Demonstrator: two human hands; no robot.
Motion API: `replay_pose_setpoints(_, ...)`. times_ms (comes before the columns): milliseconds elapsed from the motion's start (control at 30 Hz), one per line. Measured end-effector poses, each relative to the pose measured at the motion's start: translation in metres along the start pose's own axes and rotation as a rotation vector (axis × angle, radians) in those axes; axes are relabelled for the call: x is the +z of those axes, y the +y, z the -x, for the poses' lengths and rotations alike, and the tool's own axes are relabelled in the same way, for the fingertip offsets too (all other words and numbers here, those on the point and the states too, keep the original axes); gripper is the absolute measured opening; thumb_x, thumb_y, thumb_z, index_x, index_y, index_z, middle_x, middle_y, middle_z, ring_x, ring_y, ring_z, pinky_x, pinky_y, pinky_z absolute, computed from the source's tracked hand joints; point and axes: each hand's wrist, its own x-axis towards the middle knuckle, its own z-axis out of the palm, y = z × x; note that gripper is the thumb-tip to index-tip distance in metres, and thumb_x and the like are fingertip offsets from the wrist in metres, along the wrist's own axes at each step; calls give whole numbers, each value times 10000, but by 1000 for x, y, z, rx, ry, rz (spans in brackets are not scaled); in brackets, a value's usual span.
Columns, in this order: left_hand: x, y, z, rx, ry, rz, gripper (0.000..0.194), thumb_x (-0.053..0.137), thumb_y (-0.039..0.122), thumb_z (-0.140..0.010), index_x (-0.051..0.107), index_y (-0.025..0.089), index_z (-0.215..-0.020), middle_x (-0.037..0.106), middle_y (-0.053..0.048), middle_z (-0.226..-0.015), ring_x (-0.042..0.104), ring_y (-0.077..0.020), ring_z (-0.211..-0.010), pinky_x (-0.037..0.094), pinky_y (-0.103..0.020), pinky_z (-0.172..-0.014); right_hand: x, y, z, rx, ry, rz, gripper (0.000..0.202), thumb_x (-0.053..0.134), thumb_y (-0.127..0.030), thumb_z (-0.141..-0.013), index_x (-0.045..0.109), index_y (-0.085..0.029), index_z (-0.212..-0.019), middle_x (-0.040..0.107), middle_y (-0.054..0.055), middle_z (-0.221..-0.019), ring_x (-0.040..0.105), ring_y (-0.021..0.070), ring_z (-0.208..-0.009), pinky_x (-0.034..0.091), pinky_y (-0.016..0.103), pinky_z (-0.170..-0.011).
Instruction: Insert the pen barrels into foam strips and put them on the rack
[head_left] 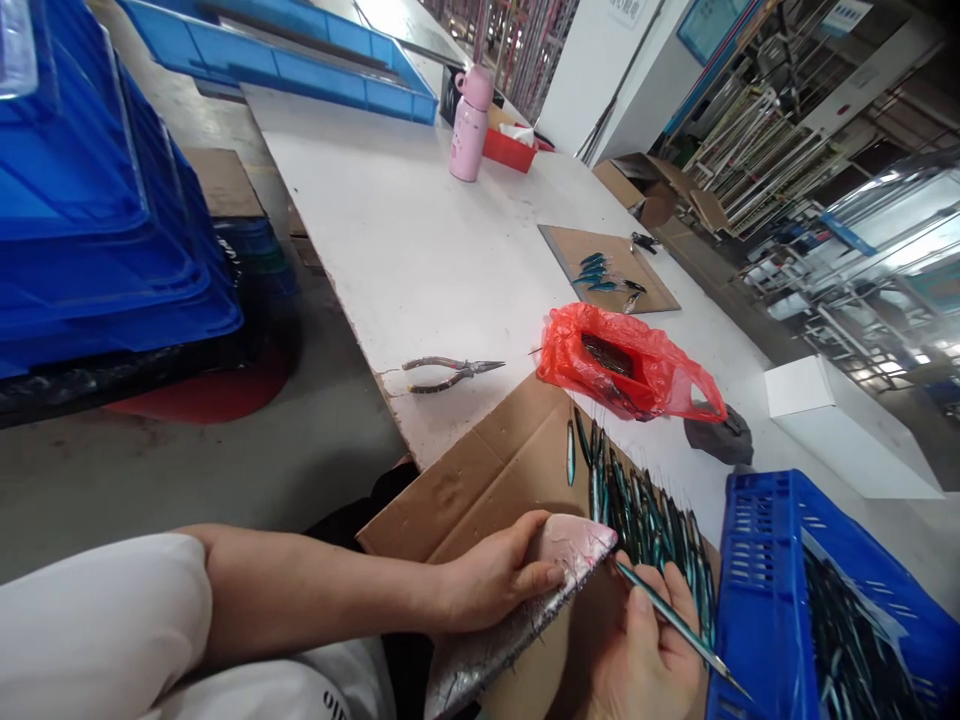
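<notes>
My left hand (499, 575) is closed round a folded, silvery-pink pad (574, 540) with fine dark wires or threads along its edge. My right hand (645, 640) pinches a slim, glossy teal piece (679, 622), pointed like a fishing lure. Its upper end meets or lies close beside the pad's tip; contact is unclear. Beneath both hands is a brown cardboard sheet (457, 490). Many similar teal and dark pieces (637, 500), with thin wires at their ends, lie on it in a dense row just beyond my right hand.
Pliers (457, 372) lie near the table's left edge. Ahead are a red plastic bag (660, 375), a board (555, 250) with several teal pieces, and a pink bottle (470, 130). A blue basket (765, 570) of pieces stands right; blue crates (90, 200) are stacked left.
</notes>
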Motion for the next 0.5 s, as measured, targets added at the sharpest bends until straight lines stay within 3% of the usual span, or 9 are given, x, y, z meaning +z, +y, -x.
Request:
replay_pose_setpoints(133,0,-2,-1,-23,36,-16,523,489,476,-789,416,202,-1229,576,-58,-1094,533,-234,-967,389,-313,-836,3,-4,-5,-17,-34,102,404,670,-254,-671,558,-177,-1051,585,-3,-861,604,124,-762,459,310,-841)
replay_pose_setpoints(500,-4,-3,1,5,33,16,524,459,481,-789,429,173,-1212,586,-49,-1065,530,-219,-937,392,-302,-835,11,-4,-2,-27,-19,283,414,631,-317,-709,537,-167,-1083,620,16,-845,596,131,-781,454,299,-824)
